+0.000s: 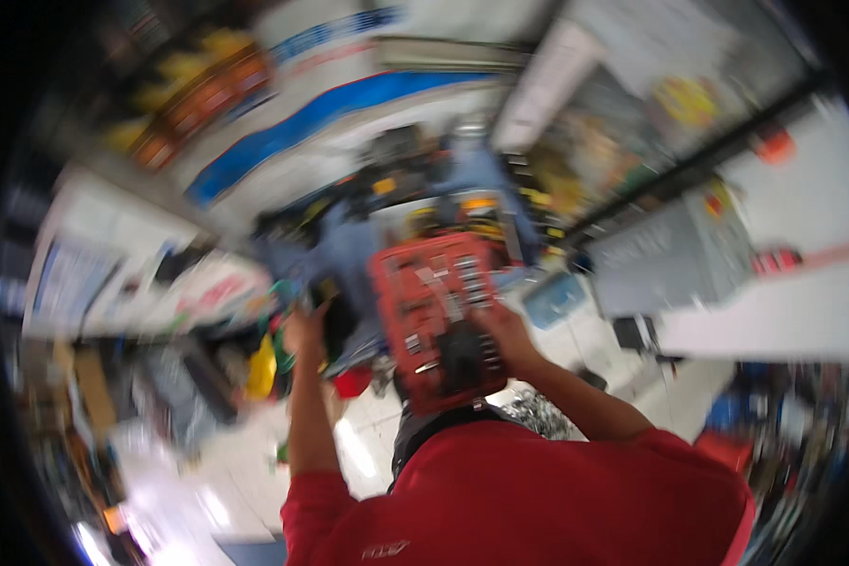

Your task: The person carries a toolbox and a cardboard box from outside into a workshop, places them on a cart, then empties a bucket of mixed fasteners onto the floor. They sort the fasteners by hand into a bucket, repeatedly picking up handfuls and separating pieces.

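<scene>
My right hand (505, 335) grips the right edge of a red tool case (396, 325) held in front of my body. Rows of small silver pieces, which look like sockets, sit in its moulded slots, and a black tool (462, 357) lies in its lower part. Motion blur hides the finer detail. Off to the left, my left hand (304, 330) reaches forward with thumb and finger apart, and no held thing shows in it. Just beyond it are green and dark items, too smeared to name.
A blue-topped bench (349, 250) crowded with dark and yellow tools lies ahead. To the right stands a large grey box (670, 255) on a white surface. A white printed bag (208, 283) sits at left. Pale floor tiles (368, 443) show below.
</scene>
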A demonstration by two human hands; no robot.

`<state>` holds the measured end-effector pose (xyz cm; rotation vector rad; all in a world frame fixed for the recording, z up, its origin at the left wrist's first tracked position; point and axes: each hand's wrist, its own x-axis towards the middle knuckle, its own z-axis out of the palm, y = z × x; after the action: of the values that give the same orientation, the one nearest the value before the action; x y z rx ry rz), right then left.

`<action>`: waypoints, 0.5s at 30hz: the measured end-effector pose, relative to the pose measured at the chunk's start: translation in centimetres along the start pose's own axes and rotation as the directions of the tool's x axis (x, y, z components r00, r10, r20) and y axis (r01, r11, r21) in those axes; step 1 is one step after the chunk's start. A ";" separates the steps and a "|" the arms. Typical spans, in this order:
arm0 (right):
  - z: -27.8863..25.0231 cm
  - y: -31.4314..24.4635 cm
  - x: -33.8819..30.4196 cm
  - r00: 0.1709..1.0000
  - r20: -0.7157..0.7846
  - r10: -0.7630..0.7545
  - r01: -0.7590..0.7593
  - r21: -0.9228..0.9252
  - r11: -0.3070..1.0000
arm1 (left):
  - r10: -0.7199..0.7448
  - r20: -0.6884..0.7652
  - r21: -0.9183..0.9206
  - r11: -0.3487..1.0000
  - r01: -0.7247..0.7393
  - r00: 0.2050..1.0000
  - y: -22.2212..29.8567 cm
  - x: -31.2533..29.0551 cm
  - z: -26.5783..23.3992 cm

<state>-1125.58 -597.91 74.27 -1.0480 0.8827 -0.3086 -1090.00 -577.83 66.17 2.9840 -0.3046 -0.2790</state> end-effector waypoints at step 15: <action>-1.2 0.7 4.3 0.942 -0.320 -0.097 0.196 0.291 0.937 | 0.290 0.384 -0.062 0.955 -0.289 0.877 1.7 19.7 2.6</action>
<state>-1123.91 -600.97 71.38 -0.7752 0.9880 -0.7316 -1071.82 -583.91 60.58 2.8004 -0.7824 -0.8371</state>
